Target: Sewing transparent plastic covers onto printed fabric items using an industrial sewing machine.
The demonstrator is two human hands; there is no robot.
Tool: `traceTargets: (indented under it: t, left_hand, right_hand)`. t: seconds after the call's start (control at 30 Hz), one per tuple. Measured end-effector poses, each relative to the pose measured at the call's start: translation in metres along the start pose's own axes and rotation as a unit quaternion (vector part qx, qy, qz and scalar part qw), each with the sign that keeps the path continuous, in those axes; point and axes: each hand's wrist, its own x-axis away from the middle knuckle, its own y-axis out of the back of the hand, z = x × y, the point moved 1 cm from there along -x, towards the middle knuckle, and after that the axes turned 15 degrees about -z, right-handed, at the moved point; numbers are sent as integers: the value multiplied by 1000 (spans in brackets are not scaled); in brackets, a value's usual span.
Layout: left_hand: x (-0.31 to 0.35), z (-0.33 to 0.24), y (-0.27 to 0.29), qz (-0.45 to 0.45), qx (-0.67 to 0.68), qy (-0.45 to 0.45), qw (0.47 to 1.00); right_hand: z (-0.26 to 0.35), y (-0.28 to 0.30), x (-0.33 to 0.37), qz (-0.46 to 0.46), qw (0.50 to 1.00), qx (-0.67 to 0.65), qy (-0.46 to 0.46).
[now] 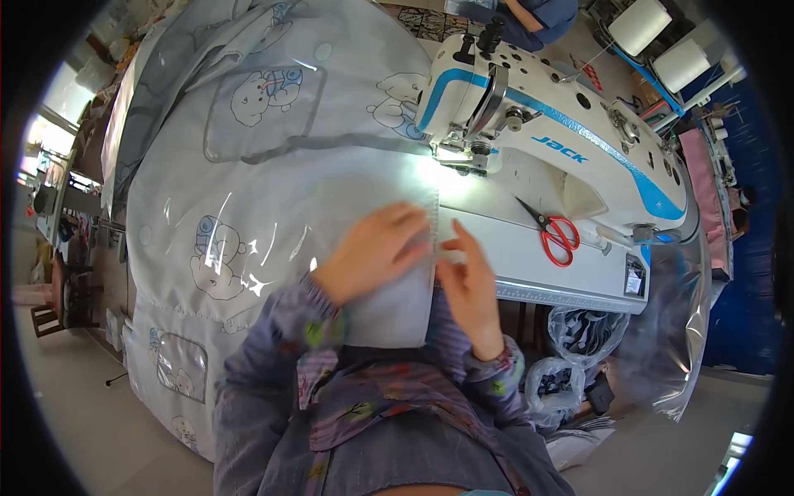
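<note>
A large grey-white, glossy sheet of fabric printed with cartoon bears spreads across the left and runs under the needle area of a white and blue sewing machine. Over the fabric near its straight right edge, my left hand is stretched out flat, its fingers smeared by motion. Just right of that edge, my right hand is raised with thumb and fingers apart. No object shows between its fingers. The lower corner of the fabric hangs toward my lap. The machine's lamp lights the cloth by the presser foot.
Red-handled scissors lie on the machine bed, right of my right hand. White thread cones stand at the upper right. Clear plastic bags with dark strips hang below the bed. A person sits beyond the machine.
</note>
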Motion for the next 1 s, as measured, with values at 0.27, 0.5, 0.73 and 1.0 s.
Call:
traceTargets:
  t: [0.27,0.5,0.73,1.0]
  left_hand:
    - [44,-39,55,-77,-127,-13,989]
    - [41,-40,70,-40,-62,7,997]
    - [100,-9,41,16,-177,-15,984]
    - [133,-37,42,45,-142,-80,986]
  right_hand:
    - [3,-17,-54,37,945,-288,-149]
    - [2,5,46,161,964,-181,-107]
    - [-73,27,107,82,963,-33,-256]
    - [-46,-1,77,167,925,-250,-231]
